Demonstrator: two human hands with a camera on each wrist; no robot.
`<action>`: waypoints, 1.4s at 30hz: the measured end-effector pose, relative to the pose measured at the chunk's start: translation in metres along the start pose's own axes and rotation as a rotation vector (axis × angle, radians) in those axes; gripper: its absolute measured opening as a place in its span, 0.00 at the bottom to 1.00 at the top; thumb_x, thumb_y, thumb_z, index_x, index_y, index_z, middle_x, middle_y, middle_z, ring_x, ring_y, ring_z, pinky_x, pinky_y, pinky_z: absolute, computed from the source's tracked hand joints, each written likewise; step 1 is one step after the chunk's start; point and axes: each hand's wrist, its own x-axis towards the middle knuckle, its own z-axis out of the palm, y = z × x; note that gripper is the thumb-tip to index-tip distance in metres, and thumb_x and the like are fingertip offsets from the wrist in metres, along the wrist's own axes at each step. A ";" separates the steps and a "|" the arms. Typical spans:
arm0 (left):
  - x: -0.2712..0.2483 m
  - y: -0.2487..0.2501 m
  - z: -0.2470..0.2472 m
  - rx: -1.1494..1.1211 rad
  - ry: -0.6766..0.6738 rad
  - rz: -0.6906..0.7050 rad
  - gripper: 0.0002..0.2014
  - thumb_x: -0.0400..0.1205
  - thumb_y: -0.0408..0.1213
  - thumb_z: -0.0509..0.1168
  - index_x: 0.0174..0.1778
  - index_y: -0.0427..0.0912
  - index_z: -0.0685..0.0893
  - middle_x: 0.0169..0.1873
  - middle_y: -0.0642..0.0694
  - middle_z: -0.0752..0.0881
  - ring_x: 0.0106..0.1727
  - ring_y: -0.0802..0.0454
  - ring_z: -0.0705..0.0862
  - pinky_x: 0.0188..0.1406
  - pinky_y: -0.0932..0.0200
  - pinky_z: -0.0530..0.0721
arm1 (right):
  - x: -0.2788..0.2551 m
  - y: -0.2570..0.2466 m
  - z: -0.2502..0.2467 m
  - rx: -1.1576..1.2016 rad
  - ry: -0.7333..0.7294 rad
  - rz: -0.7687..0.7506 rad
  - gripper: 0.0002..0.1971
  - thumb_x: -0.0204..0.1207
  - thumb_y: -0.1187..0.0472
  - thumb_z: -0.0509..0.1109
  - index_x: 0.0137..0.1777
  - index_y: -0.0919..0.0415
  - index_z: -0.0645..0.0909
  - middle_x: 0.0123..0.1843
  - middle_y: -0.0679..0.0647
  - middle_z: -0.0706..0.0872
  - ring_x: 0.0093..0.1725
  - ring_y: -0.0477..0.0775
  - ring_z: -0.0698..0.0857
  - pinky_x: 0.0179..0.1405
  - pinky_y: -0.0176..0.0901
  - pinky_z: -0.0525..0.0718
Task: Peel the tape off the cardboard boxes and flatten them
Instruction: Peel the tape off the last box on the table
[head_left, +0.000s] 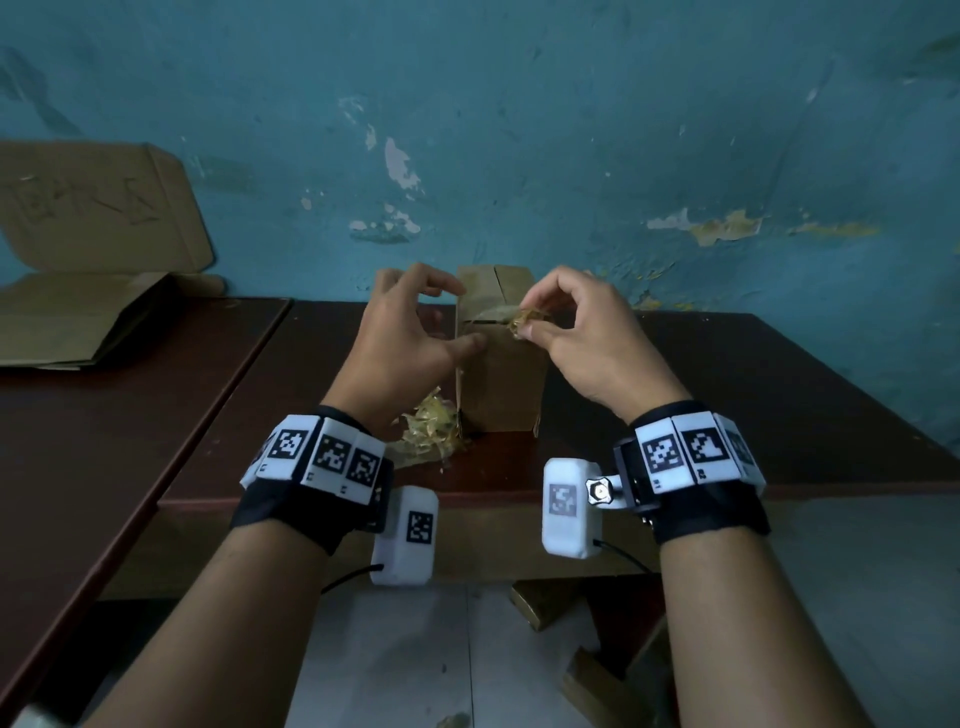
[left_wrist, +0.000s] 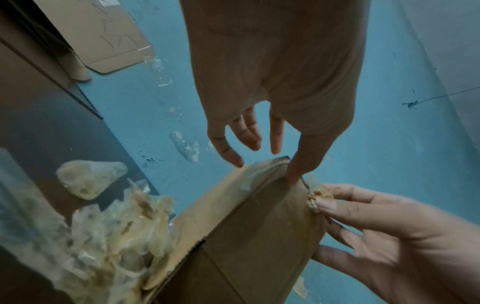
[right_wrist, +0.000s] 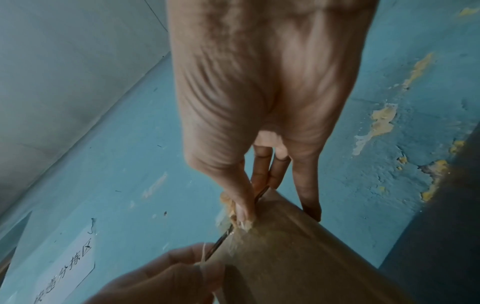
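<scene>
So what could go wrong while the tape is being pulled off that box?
The right hand pinches only a crumpled bit of tape, so it might tear and leave some stuck on the box. The box stands tall and upright, and the left hand only touches it with the thumb, so a hard pull could tip it. The pile of old tape beside it looks sticky and may cling to the box.

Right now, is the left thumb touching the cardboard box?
Touching. In the left wrist view the left hand has its thumb tip pressed on the top edge of the cardboard box, no gap visible.
</scene>
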 end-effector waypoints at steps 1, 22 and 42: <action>0.000 -0.002 -0.001 0.000 -0.022 -0.006 0.20 0.77 0.37 0.84 0.61 0.50 0.85 0.62 0.52 0.80 0.54 0.65 0.87 0.44 0.71 0.86 | 0.000 0.000 0.000 0.012 0.001 0.003 0.09 0.81 0.64 0.82 0.50 0.49 0.86 0.57 0.53 0.87 0.56 0.50 0.86 0.60 0.44 0.83; -0.004 -0.008 0.003 -0.127 -0.079 0.049 0.07 0.82 0.35 0.79 0.43 0.49 0.90 0.55 0.45 0.84 0.58 0.44 0.86 0.60 0.43 0.83 | -0.002 0.002 -0.002 0.028 0.031 0.045 0.06 0.81 0.62 0.82 0.51 0.51 0.89 0.57 0.52 0.88 0.56 0.46 0.87 0.55 0.36 0.81; -0.008 -0.002 0.034 -0.114 0.027 0.242 0.06 0.85 0.37 0.74 0.53 0.53 0.87 0.53 0.55 0.90 0.63 0.45 0.88 0.65 0.34 0.87 | -0.005 -0.002 -0.003 0.034 0.050 -0.007 0.29 0.76 0.57 0.88 0.75 0.51 0.83 0.52 0.41 0.90 0.58 0.37 0.86 0.56 0.23 0.79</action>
